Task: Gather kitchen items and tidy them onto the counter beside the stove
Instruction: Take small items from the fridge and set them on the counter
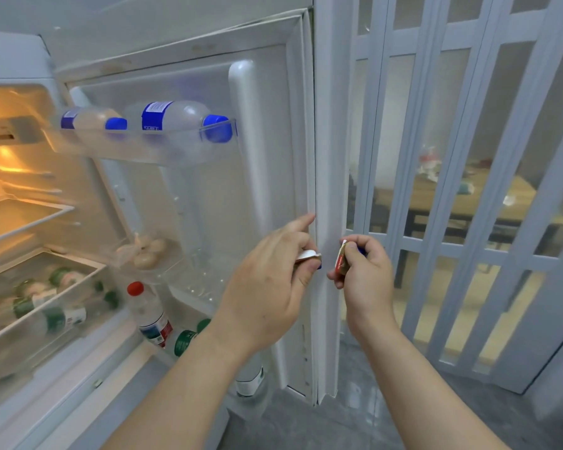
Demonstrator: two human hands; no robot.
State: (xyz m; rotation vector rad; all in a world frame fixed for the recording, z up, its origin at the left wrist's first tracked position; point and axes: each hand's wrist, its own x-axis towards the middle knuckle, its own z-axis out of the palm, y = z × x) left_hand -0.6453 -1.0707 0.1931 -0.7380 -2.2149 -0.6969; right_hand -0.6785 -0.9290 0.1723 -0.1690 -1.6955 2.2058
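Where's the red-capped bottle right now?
Head view, lower left of centre: the red-capped bottle sits low in the fridge door, beside a green-capped bottle, left of the left hand.

Open fridge (23, 203) glows amber at left; white folding door (436, 250) at right, wooden table (452, 198) behind; grey floor (355, 417).

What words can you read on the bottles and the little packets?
Nothing can be read here.
Blue-labelled clear plastic bottles on the door shelf: print blurred.
Red-capped clear bottle: label blurred.
Small red-and-gold packet in the right hand: too small.
Small white packet in the left hand: no words show.
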